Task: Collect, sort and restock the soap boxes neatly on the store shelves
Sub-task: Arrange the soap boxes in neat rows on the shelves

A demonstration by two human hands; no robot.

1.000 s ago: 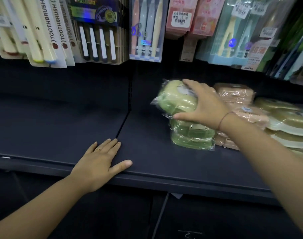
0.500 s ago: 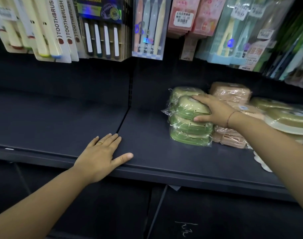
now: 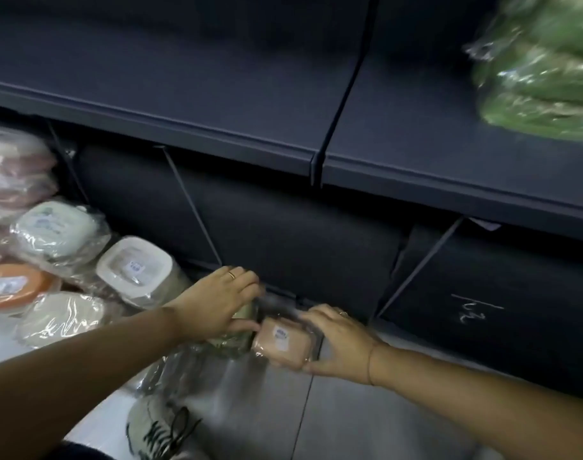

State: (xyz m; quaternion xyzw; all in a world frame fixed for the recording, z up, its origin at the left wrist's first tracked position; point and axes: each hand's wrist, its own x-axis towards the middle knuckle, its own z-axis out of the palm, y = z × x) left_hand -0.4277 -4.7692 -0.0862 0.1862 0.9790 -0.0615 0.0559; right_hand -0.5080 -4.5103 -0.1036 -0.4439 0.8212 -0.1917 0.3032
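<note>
Shrink-wrap covers the pink box (image 3: pixel 285 343), which the right hand (image 3: pixel 344 340) pinches by its end, thumb at the near edge and fingers curled over the far one, low by the floor (image 3: pixel 366 419). Just beside it, on the side away from that hand, the left hand (image 3: pixel 217 303) curls over what looks like a green box (image 3: pixel 242 315), thumb tucked below. Motion blur leaves that hold less than certain. Both boxes are probably light, hollow shells of stiff plastic, so weight should be no trouble. The loose, glossy film is the likelier nuisance, since it may slide under the fingers or tear if pulled. The safest hold is across the hard body, thumb on one long side and fingers on the other, squeezing gently so the lid does not pop, and never by a fold of wrap. Beyond the left hand, farther to its outer side, more wrapped boxes lie in a heap (image 3: pixel 56 234). Above both hands runs the shelf (image 3: pixel 217 94), and up past the right hand a green stack (image 3: pixel 542 71) already sits on it.
</note>
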